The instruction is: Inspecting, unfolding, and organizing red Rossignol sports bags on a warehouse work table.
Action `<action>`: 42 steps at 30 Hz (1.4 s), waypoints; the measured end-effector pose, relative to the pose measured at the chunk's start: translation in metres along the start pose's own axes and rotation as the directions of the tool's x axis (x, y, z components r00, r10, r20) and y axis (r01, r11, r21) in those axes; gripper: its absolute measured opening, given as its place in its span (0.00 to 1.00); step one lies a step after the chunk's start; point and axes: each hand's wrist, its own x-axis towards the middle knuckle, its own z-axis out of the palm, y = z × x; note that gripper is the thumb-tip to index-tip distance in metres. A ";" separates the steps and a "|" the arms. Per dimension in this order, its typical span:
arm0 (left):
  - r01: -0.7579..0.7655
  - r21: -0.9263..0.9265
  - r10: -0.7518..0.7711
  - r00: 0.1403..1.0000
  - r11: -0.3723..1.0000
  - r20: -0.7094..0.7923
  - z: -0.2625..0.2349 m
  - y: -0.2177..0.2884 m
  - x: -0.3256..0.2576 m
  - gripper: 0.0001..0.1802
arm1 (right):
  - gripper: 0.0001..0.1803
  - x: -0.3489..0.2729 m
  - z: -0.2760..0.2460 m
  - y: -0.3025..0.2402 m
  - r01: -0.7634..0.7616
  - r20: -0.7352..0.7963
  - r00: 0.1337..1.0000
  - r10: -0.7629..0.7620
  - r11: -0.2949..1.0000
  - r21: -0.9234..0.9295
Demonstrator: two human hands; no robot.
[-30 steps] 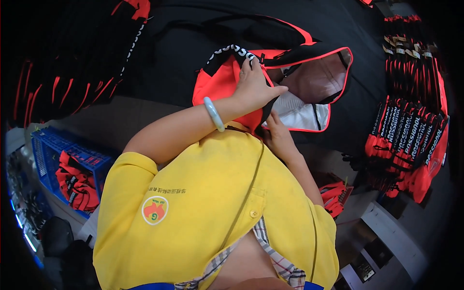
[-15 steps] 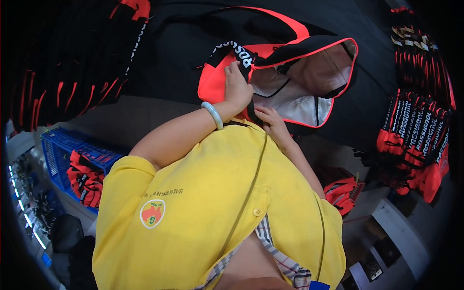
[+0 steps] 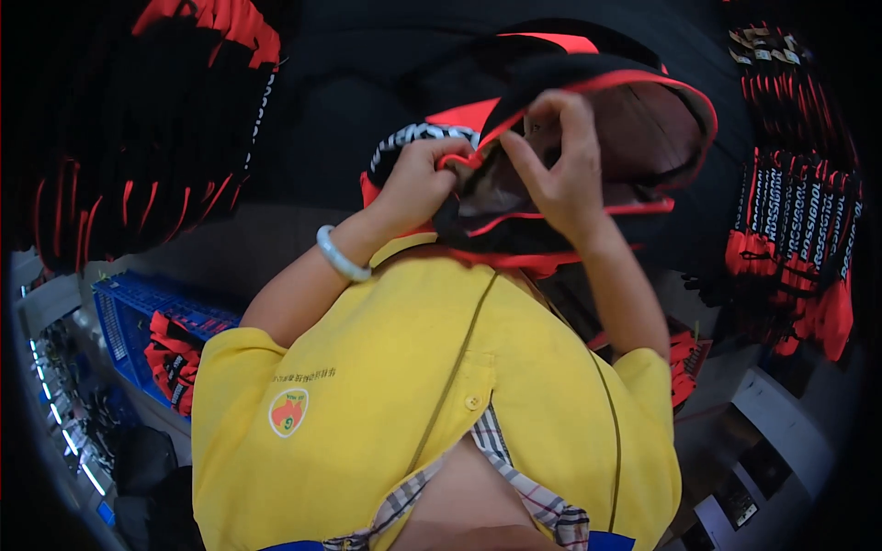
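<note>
A red and black bag lies in front of me with its mouth open, showing a greyish, shiny lining. My left hand is closed on the red-trimmed edge at the left corner of the mouth, fingers pinching it. Over the opening hangs my right hand, its thumb and forefinger curved and apart, close to the upper red rim. Nothing shows between those two; its other fingers are partly hidden. A black and white patterned band runs along the bag's left part, and a red and black strap loops behind.
Black and red bags hang or lie stacked at the left. Another stack of red and black pieces is at the right. Below left, a blue crate holds red and black pieces. A dark cloth surface lies under the bag.
My right hand has moved up from the bag's near edge to over its mouth. The left hand has shifted down and left onto the red trim. The mouth has tilted and its near side has folded.
</note>
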 end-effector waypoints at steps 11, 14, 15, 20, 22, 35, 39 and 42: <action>0.345 -0.564 -0.184 0.929 0.750 0.322 -0.026 0.081 -0.049 0.24 | 0.46 0.106 0.001 -0.045 0.012 0.342 0.934 -0.101 0.967 0.254; 0.308 -0.672 -0.267 0.949 0.673 0.167 -0.029 0.073 -0.050 0.15 | 0.24 0.076 0.004 -0.052 0.271 0.095 0.958 -0.272 0.962 0.021; 0.275 -0.697 -0.244 0.959 0.662 0.146 -0.032 0.062 -0.050 0.16 | 0.21 0.063 -0.003 -0.060 0.292 0.097 0.953 -0.287 0.956 -0.031; 0.043 -0.887 -0.303 0.946 0.461 -0.112 -0.046 0.054 -0.027 0.20 | 0.19 -0.033 -0.006 -0.070 0.155 0.485 0.851 -0.200 0.979 0.132; 0.014 -0.893 -0.273 0.954 0.450 -0.122 -0.047 0.039 -0.019 0.20 | 0.23 -0.052 0.010 -0.049 0.140 0.506 0.841 -0.192 0.980 0.140; 0.361 -0.738 -0.230 0.933 0.571 0.278 0.004 0.044 -0.025 0.18 | 0.13 -0.125 -0.008 0.010 -0.634 0.432 0.758 0.489 0.707 0.314; 0.437 -0.775 -0.214 0.899 0.456 0.381 0.010 0.053 -0.019 0.14 | 0.09 -0.122 -0.027 -0.033 -0.573 0.144 0.809 0.570 0.711 0.408; 0.436 -0.791 -0.245 0.899 0.429 0.363 0.015 0.040 -0.010 0.12 | 0.12 -0.125 -0.036 -0.052 -0.361 0.211 0.930 0.300 0.648 0.670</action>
